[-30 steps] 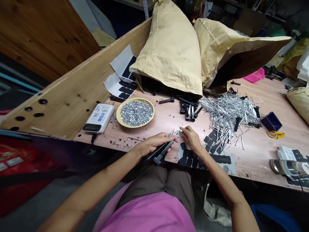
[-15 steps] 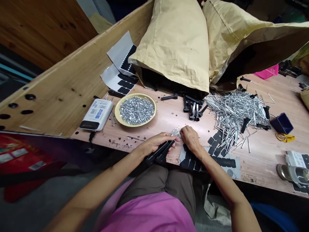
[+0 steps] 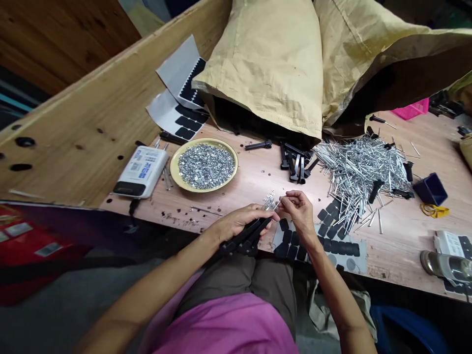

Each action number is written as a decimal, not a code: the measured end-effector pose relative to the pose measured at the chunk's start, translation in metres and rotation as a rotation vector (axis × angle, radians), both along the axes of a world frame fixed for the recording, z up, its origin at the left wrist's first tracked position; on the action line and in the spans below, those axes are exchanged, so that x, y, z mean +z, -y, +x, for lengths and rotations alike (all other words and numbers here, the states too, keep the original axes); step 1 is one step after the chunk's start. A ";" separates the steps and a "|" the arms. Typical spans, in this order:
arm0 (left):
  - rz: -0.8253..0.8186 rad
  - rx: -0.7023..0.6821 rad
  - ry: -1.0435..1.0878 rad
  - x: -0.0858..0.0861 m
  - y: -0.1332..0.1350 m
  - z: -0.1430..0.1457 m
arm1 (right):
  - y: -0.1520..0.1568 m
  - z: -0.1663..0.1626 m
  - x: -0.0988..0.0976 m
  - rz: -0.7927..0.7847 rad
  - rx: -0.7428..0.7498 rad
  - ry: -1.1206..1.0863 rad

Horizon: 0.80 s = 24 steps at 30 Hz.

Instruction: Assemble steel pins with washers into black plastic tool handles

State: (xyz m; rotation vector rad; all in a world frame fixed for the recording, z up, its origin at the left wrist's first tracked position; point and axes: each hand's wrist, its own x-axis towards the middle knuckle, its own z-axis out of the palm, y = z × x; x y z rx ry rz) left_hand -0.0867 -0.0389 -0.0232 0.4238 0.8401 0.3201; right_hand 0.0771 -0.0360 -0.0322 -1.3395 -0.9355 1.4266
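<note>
My left hand (image 3: 239, 222) is closed round a bundle of black handled pins (image 3: 246, 237) at the table's near edge, their metal tips pointing up and right. My right hand (image 3: 299, 210) is pinched just to the right of those tips, its fingertips on something small and silvery that I cannot make out. A few loose washers (image 3: 269, 200) lie on the table right by the fingertips. Under my right wrist lies a sheet of black adhesive pads (image 3: 334, 246).
A yellow dish of small silver washers (image 3: 206, 164) sits left of centre, a white box (image 3: 142, 169) beside it. A heap of metal pins (image 3: 359, 169) and black handles (image 3: 295, 164) lie right. Brown paper sacks (image 3: 273, 64) stand behind. A blue cup (image 3: 429, 189) sits far right.
My right hand has lifted off the table and now pinches at the pin tips. The left hand stays closed on the bundle. The camera has tilted down slightly.
</note>
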 end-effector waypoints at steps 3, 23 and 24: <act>0.009 0.006 0.005 0.000 0.001 0.000 | 0.001 0.001 -0.001 0.008 0.013 0.002; 0.008 -0.022 0.096 0.005 0.002 0.002 | 0.001 0.018 -0.013 -0.226 0.185 -0.334; 0.002 -0.023 0.100 0.005 0.001 0.002 | 0.001 0.017 -0.014 -0.225 0.164 -0.344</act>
